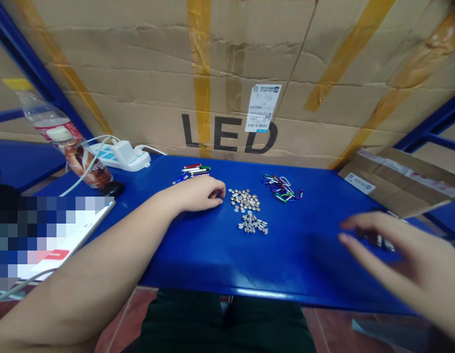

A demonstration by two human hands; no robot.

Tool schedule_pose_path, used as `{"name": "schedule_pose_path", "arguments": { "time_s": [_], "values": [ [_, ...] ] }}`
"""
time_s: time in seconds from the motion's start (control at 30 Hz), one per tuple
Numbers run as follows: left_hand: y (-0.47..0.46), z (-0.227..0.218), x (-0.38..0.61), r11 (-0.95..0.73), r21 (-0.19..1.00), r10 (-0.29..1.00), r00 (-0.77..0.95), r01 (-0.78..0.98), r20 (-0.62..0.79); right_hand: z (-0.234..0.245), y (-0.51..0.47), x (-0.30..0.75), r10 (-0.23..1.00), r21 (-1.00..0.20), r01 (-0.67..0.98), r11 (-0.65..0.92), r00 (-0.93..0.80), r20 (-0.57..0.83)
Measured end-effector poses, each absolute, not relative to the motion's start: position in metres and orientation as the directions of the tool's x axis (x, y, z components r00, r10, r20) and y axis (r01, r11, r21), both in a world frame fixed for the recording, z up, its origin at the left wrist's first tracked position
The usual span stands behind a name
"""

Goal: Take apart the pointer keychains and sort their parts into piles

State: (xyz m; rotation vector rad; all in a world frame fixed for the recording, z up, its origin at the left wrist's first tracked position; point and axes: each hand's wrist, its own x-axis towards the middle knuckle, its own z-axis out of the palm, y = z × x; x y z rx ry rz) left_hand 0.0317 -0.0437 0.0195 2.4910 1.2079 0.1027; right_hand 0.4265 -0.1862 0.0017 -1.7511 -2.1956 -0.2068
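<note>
Although neither of the hands grips anything, the left hand (198,193) lies loosely curled on the blue bench (286,269), its fingertips just beside a heap of silver metal discs (244,200) at 3 o'clock, with a heap of metal studs (253,223) just below. The right hand (400,260) hovers open, fingers spread, at the heaps' 4 o'clock; coloured carabiners (282,189) lie at 1 o'clock, slim pens (190,172) at 10.

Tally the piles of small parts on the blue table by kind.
Small pens: 1 pile
Carabiner clips: 1 pile
Round metal discs: 1 pile
Metal studs: 1 pile
Total: 4 piles
Pieces within piles overlap too much to count.
</note>
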Motion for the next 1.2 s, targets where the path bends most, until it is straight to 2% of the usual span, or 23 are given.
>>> {"name": "schedule_pose_path", "arguments": {
  "time_s": [0.13,0.23,0.3,0.4,0.5,0.57,0.7,0.83,0.9,1.07,1.2],
  "values": [
    [-0.043,0.018,0.030,-0.561,0.364,0.768,0.632,0.743,-0.106,-0.004,-0.119,0.469,0.965,-0.008,0.985,0.174,-0.169,0.201],
    [-0.042,0.018,0.030,-0.558,0.363,0.769,0.629,0.746,-0.112,-0.014,-0.106,0.484,0.973,0.031,0.979,0.200,-0.202,0.109],
    [-0.042,0.019,0.030,-0.550,0.359,0.776,0.620,0.754,-0.114,-0.018,-0.108,0.484,0.973,0.088,0.977,0.194,-0.203,0.109],
    [-0.042,0.020,0.030,-0.534,0.362,0.784,0.608,0.764,-0.124,-0.021,-0.112,0.483,0.978,0.196,0.976,0.097,-0.130,0.164],
    [-0.043,0.020,0.031,-0.532,0.365,0.783,0.608,0.764,-0.130,-0.027,-0.108,0.489,0.983,0.224,0.975,-0.012,-0.030,0.181],
    [-0.043,0.020,0.031,-0.536,0.362,0.782,0.610,0.763,-0.129,-0.032,-0.103,0.495,0.982,0.194,0.980,-0.049,0.012,0.189],
    [-0.043,0.020,0.032,-0.537,0.360,0.782,0.610,0.763,-0.125,-0.039,-0.097,0.501,0.986,0.059,0.996,-0.070,0.060,0.156],
    [-0.044,0.021,0.033,-0.538,0.358,0.781,0.611,0.763,-0.130,-0.038,-0.100,0.497,0.983,0.038,0.997,-0.061,0.053,0.177],
    [-0.044,0.022,0.033,-0.539,0.356,0.779,0.613,0.763,-0.134,-0.036,-0.104,0.491,0.979,0.007,1.000,-0.006,0.005,0.206],
    [-0.044,0.021,0.033,-0.537,0.362,0.777,0.613,0.762,-0.140,-0.032,-0.110,0.474,0.966,-0.204,0.959,0.196,-0.153,0.207],
    [-0.044,0.021,0.034,-0.539,0.362,0.777,0.615,0.760,-0.136,-0.033,-0.101,0.468,0.972,-0.186,0.981,0.053,-0.008,0.237]
  ]
}}
